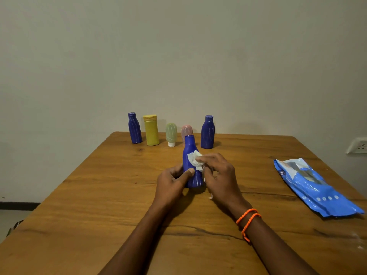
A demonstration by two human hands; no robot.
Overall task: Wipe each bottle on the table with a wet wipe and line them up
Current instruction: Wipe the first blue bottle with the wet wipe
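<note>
We look down at a wooden desk (pixel 99 205) w/ both our bare hands meeting near its middle. Our left hand (pixel 170 183) wraps the lower body of a blue bottle (pixel 191 149) standing upright on the desk, thumb pressed across its front; those fingers are closed round it. Our right hand (pixel 218 175), w/ orange bands at the wrist, pinches a crumpled white wet wipe (pixel 195 159) against the bottle's waist, fingers clenched on the wipe. Along the far edge stand five more bottles in a rough row: a blue one (pixel 135 129) at left, then a yellow one (pixel 151 131), a small green tube (pixel 171 133) resting on its white cap, a pink tube (pixel 186 131) partly hidden behind the held bottle, & another blue one (pixel 207 132). A blue pack of wipes (pixel 313 187) lies flat at right, well apart from the hands. The bottle looks like light, stiff plastic, prob. slick once damp, so we judge the wide lower body the safest hold; the narrow neck would tip it. The wipe is soft & limp, best kept bunched.
</note>
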